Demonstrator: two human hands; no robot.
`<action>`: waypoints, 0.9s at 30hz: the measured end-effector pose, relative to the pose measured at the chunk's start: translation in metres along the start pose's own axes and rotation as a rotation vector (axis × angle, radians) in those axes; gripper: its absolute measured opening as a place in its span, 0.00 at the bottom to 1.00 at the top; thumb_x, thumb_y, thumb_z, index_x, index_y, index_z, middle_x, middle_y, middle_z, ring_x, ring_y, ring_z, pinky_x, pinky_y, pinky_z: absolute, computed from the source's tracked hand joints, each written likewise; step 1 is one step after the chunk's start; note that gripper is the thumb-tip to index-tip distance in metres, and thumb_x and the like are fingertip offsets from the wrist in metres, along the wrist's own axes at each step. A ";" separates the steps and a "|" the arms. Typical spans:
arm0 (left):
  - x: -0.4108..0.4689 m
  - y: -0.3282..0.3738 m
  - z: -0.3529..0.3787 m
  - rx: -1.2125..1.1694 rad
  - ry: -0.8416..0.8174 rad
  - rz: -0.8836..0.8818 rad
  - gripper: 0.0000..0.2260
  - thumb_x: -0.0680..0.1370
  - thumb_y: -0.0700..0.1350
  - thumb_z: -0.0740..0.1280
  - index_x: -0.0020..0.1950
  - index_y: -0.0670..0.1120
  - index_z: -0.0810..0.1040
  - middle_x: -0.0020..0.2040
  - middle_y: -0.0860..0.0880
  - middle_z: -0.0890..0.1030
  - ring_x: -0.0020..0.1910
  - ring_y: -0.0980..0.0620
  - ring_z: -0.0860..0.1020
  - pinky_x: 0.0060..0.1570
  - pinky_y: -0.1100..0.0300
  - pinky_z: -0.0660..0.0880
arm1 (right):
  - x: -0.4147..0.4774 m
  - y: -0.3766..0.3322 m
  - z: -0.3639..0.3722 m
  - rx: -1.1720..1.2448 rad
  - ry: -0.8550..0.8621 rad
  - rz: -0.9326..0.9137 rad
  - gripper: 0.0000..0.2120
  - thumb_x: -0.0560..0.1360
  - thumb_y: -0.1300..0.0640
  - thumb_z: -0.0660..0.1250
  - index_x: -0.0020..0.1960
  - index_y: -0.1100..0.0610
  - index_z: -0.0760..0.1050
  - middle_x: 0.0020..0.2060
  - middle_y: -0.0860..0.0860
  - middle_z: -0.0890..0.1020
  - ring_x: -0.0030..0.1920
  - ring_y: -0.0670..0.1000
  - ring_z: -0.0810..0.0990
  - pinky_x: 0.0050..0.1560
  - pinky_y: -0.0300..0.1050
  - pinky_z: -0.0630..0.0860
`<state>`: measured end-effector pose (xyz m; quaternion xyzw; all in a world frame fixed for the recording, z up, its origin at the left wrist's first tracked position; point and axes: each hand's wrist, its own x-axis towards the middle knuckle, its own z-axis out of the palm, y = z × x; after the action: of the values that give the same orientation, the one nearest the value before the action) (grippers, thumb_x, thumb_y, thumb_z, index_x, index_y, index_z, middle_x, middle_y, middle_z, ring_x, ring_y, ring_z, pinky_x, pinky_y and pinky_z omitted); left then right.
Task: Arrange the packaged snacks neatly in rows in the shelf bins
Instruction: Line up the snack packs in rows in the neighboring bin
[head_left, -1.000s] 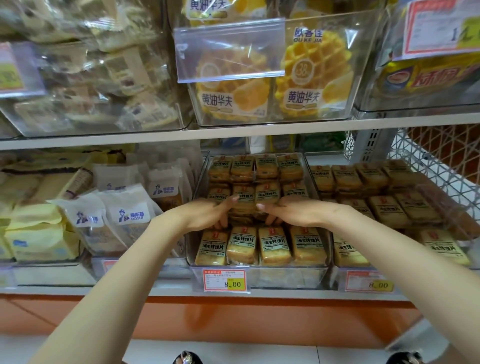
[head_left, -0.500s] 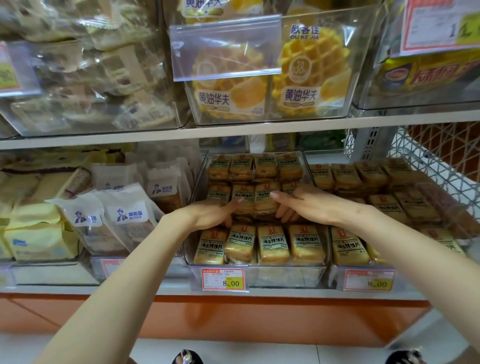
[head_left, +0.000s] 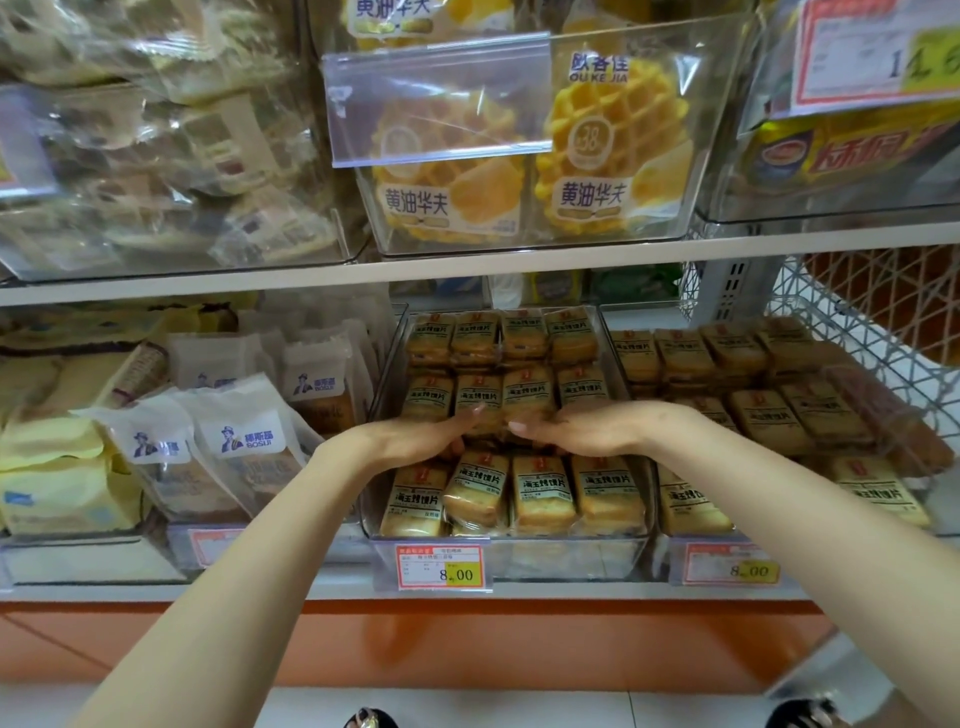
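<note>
Both hands reach into the central clear bin (head_left: 571, 561) on the lower shelf and meet over its middle-row packs (head_left: 524, 389). The left hand (head_left: 415, 436) and right hand (head_left: 587, 428) lie knuckles up on that row, fingertips nearly touching. The remaining fingers bend down out of sight behind the front row (head_left: 540, 493), so it cannot be told whether either hand pinches a pack or merely presses on it. The snacks stand four abreast in three rows. The back row (head_left: 519, 332) and front row look fairly square, and one front pack leans slightly. The step in hand is judged to be squaring the middle row. Each pack is probably light, its glossy film likely slippery, and its baked slices are judged brittle under a hard squeeze. The better hold is therefore across the two long flat sides, with thumb opposed to fingers, rather than by the crimped film ends. A yellow price tag (head_left: 441, 569) hangs on the bin front, and like packs fill the neighbouring bin (head_left: 753, 410).
</note>
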<state>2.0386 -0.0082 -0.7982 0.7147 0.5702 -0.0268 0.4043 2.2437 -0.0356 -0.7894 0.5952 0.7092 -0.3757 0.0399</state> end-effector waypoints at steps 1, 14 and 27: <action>0.001 -0.001 0.000 -0.014 0.003 0.002 0.41 0.64 0.78 0.48 0.58 0.49 0.77 0.58 0.49 0.78 0.56 0.50 0.76 0.63 0.51 0.68 | 0.001 0.001 -0.002 0.025 0.016 0.023 0.35 0.73 0.30 0.45 0.72 0.48 0.63 0.70 0.49 0.68 0.70 0.54 0.66 0.71 0.50 0.58; -0.007 0.001 0.009 -0.031 0.050 0.167 0.24 0.79 0.61 0.48 0.69 0.50 0.68 0.68 0.50 0.71 0.63 0.54 0.69 0.59 0.62 0.63 | 0.010 0.009 -0.004 0.053 0.041 0.043 0.43 0.61 0.22 0.43 0.56 0.48 0.78 0.58 0.49 0.80 0.59 0.52 0.76 0.69 0.54 0.64; -0.001 -0.006 0.006 0.003 -0.003 0.191 0.29 0.71 0.68 0.47 0.58 0.55 0.77 0.63 0.53 0.73 0.63 0.52 0.71 0.66 0.54 0.66 | 0.008 0.007 -0.002 0.043 0.071 0.007 0.41 0.64 0.24 0.45 0.56 0.51 0.79 0.57 0.50 0.81 0.56 0.52 0.78 0.67 0.53 0.67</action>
<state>2.0353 -0.0127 -0.8047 0.7663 0.4988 0.0098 0.4048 2.2485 -0.0281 -0.7955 0.6115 0.6998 -0.3693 0.0033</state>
